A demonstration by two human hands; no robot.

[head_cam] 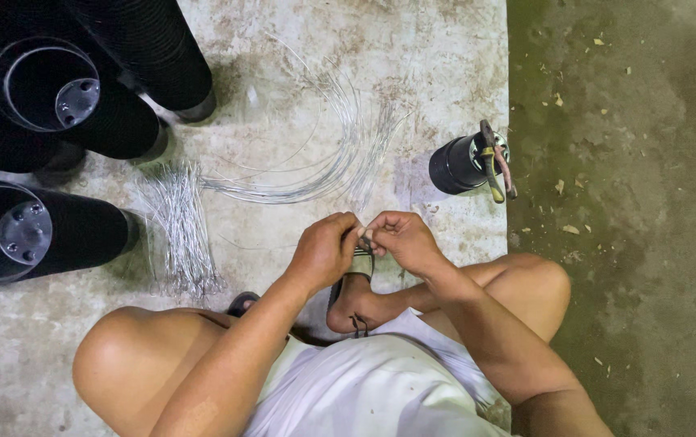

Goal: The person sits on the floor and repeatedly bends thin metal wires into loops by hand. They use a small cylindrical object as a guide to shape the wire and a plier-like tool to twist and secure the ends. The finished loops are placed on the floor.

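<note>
1. Thin silver wire is pinched between both hands, just above the person's sandalled foot; the piece is too small to see well.
2. The left hand is closed, with its fingertips pressed on the wire.
3. The right hand is also closed on the same wire, and it touches the left hand.
4. To the left of the hands, a bundle of short cut wires lies on the concrete floor.
5. Beyond the hands, long curved wires lie loose on the floor.
6. To the upper right of the hands, a small black cylinder lies with pliers resting on it.
7. Far left of the hands, large black ribbed tubes lie together.
</note>
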